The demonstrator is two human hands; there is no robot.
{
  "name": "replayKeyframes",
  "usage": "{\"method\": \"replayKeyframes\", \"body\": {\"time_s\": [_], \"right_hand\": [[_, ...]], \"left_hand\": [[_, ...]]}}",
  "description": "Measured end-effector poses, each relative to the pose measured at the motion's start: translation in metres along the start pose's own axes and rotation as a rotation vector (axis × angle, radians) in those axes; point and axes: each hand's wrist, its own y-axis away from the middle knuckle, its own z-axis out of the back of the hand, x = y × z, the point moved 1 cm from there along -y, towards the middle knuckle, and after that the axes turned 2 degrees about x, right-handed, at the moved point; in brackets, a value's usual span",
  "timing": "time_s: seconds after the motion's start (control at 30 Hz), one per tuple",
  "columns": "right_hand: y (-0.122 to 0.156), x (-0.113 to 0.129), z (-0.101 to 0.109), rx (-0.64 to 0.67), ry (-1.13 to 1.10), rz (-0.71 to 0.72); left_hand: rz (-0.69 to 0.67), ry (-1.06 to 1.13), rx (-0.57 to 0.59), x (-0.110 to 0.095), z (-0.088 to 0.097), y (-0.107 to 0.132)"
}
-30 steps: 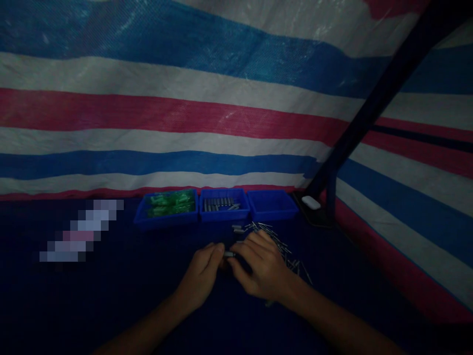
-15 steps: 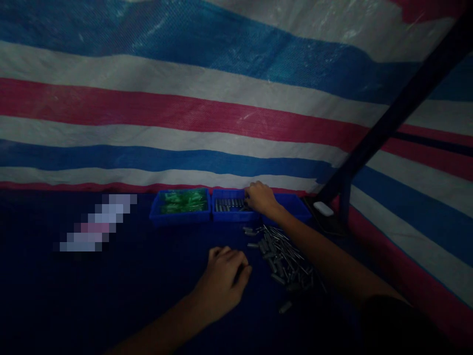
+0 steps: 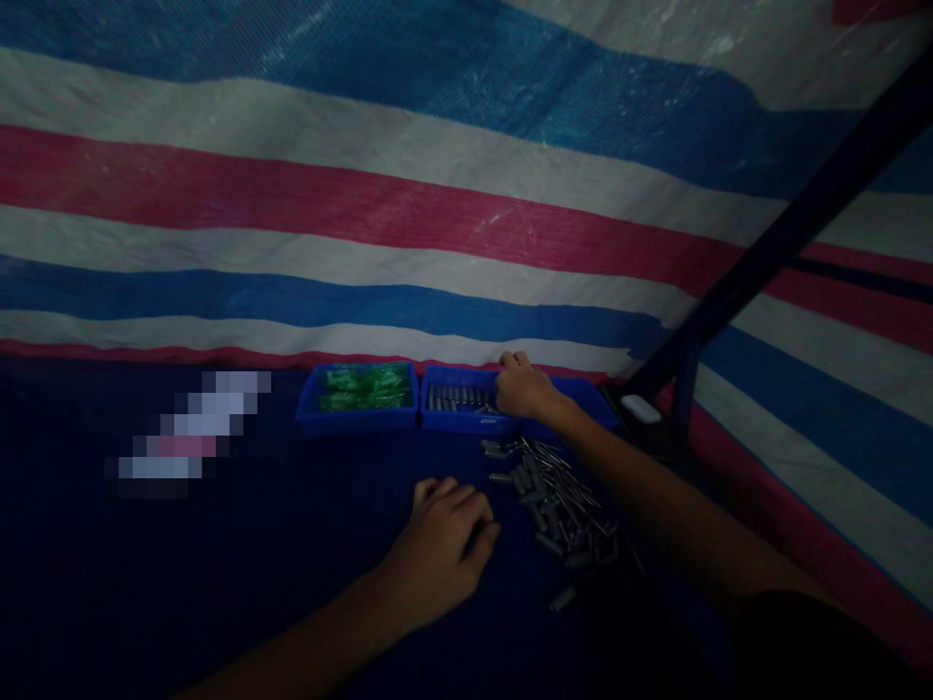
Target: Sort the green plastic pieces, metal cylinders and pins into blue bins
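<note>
Right hand [image 3: 526,391] has left the left hand [image 3: 446,544], now at middle tray [image 3: 459,421], grip unclear, left hand curled, hold unclear, pins [image 3: 561,506] beside

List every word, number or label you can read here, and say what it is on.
None can be read. The patch on the dark table is blurred out, so any text there is lost. The blue trays, the striped sheet and the small white block show no print.

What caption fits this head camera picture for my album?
Right hand at the middle blue tray of metal pieces; left hand resting on the dark table beside a loose pile of pins.
</note>
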Motion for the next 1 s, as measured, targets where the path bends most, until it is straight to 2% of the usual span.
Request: {"method": "replayKeyframes", "body": {"time_s": [0.13, 0.23, 0.3, 0.37, 0.53, 0.7, 0.8, 0.87, 0.93, 1.0], "right_hand": [[-0.007, -0.015, -0.006, 0.104, -0.150, 0.106], [-0.004, -0.023, -0.012, 0.047, -0.241, 0.089], [0.001, -0.024, -0.014, -0.057, -0.241, 0.054], [0.006, -0.022, -0.014, -0.105, -0.202, 0.063], [0.002, -0.017, -0.017, 0.019, -0.167, 0.138], [0.008, -0.015, -0.012, 0.000, -0.162, 0.061], [0.033, -0.009, -0.001, -0.154, -0.206, 0.061], [0.058, -0.006, 0.005, -0.365, -0.281, 0.059], [0.085, -0.004, 0.003, -0.511, -0.381, 0.094], [0.109, -0.003, -0.007, -0.571, -0.496, 0.125]], "left_hand": [[0.003, -0.009, 0.001, 0.001, -0.001, 0.000], [-0.001, -0.014, 0.004, 0.001, -0.001, 0.000], [-0.003, -0.019, 0.006, 0.001, -0.001, 0.000], [-0.004, -0.026, 0.011, 0.000, -0.001, -0.001], [-0.002, -0.042, 0.015, 0.000, -0.001, -0.001], [-0.017, -0.067, 0.037, -0.001, 0.000, 0.001], [-0.011, -0.146, 0.007, -0.002, 0.001, -0.001], [-0.015, -0.229, -0.020, -0.002, 0.001, -0.005], [-0.023, -0.304, -0.027, 0.000, 0.000, -0.013], [-0.020, -0.353, -0.030, 0.002, -0.002, -0.023]]}}
